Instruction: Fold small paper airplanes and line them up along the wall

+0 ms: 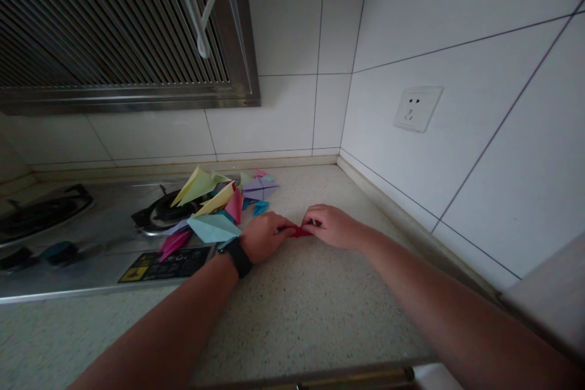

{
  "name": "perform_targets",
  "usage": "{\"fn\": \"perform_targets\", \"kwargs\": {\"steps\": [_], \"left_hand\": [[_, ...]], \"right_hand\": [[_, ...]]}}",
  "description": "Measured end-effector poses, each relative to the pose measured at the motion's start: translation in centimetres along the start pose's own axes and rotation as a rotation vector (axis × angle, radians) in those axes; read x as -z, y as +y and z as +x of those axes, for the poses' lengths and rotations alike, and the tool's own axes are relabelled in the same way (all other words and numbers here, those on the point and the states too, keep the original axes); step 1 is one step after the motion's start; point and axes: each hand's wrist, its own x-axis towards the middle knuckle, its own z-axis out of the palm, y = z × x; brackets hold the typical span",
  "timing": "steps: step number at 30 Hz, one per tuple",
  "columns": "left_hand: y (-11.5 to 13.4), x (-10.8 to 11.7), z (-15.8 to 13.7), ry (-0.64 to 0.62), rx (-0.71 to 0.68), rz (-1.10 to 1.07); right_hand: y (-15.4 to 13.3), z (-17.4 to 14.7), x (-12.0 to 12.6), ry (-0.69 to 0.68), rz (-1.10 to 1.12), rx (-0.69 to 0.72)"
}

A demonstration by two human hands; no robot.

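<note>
Between my two hands, a small piece of folded red paper [299, 232] rests on the speckled countertop [301, 304]. My left hand [265, 235], with a black band on its wrist, grips the paper's left end with closed fingers. At the right end, the fingers of my right hand [329, 225] pinch the same paper. Much of the paper is covered by my fingers, so its full shape is hidden. Close to my left hand lies a light blue folded paper [214, 228], part of a pile of coloured folded papers.
The pile, with a yellow folded paper [198, 186] and a purple one [258, 189], spreads over the gas stove [100, 225] and onto the counter. A range hood [183, 97] hangs above. Tiled walls meet in a corner behind; a power socket [418, 109] is on the right.
</note>
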Motion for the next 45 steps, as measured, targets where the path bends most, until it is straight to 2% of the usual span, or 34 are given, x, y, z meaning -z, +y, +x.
{"fn": "perform_targets", "kwargs": {"steps": [6,10,13,20,26,45], "left_hand": [[0.34,-0.08,-0.07,-0.108,0.060,-0.116],[0.56,-0.15,-0.01,-0.123,0.008,-0.030],[0.50,-0.20,0.05,-0.087,-0.051,0.063],[-0.02,-0.47,0.13,-0.115,-0.063,0.136],[-0.10,-0.59,0.34,-0.119,-0.052,0.142],[0.18,-0.57,0.21,-0.086,-0.029,0.079]], "right_hand": [[-0.11,-0.30,0.09,-0.096,0.082,-0.064],[0.12,-0.40,-0.02,-0.190,0.129,-0.044],[0.42,-0.32,-0.25,-0.191,0.146,-0.044],[0.79,-0.10,-0.71,-0.204,0.078,-0.019],[0.82,-0.02,-0.82,-0.199,0.073,0.000],[0.54,-0.19,-0.46,-0.207,0.163,-0.069]]}}
